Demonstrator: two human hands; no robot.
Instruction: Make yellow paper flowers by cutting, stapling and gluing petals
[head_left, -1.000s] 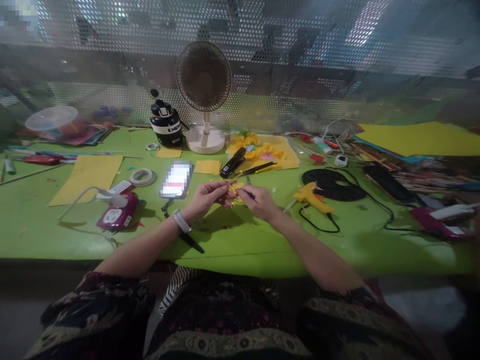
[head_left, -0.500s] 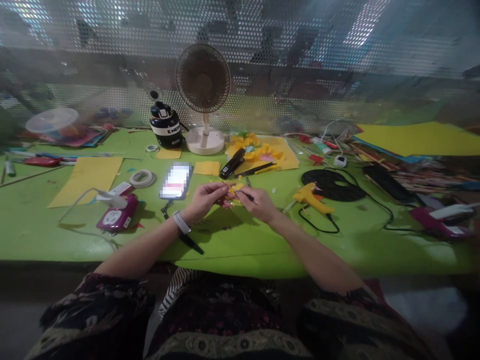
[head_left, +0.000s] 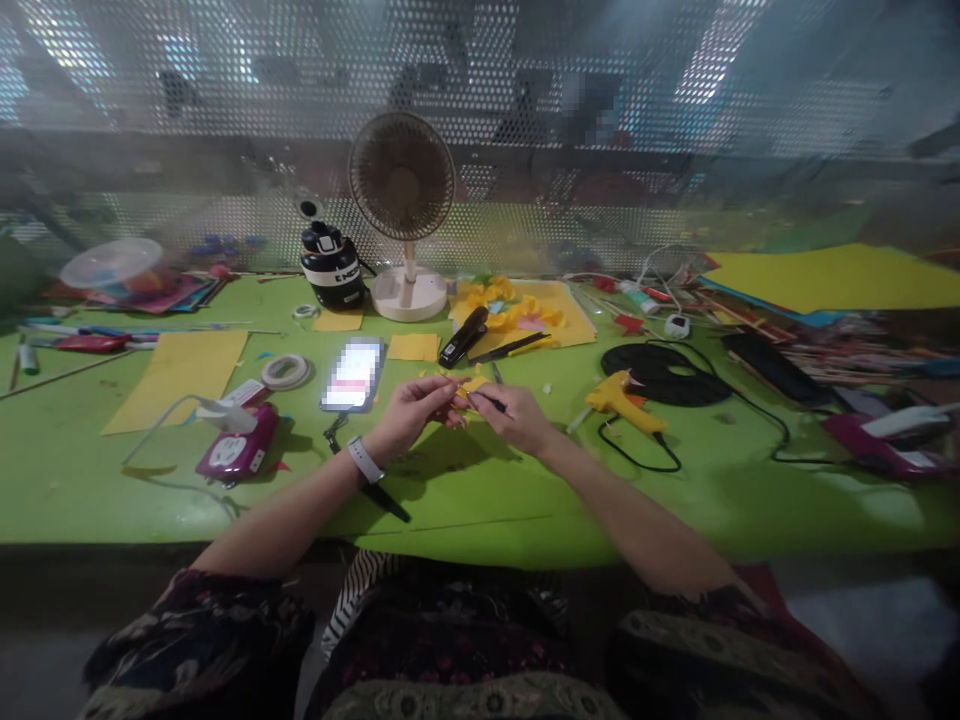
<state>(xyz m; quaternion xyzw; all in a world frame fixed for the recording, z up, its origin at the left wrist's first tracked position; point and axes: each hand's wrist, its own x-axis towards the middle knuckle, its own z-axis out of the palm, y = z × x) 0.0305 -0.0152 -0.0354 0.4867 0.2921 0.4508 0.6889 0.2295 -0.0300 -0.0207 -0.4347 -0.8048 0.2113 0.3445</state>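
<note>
Over the near middle of the green table (head_left: 480,500), my left hand (head_left: 412,415) pinches a small piece of yellow paper (head_left: 474,385) between thumb and fingers. My right hand (head_left: 521,418) is closed round a slim dark tool (head_left: 491,402), whose tip points at the paper. Its exact kind is too small and half covered by my fingers to tell. Both hands nearly touch each other. Just beyond them lie a black stapler (head_left: 463,338) and several yellow paper flowers (head_left: 525,310) on a yellow sheet.
A phone (head_left: 352,375), a tape roll (head_left: 286,373) and a purple power socket (head_left: 238,445) lie to the left. Right of my hands is a yellow glue gun (head_left: 622,400) with its cord. A fan (head_left: 403,180) and a bottle (head_left: 331,268) stand behind.
The whole scene sits slightly lower in the picture, as my head has tilted. My hands stay together over the yellow paper, with only small finger shifts.
</note>
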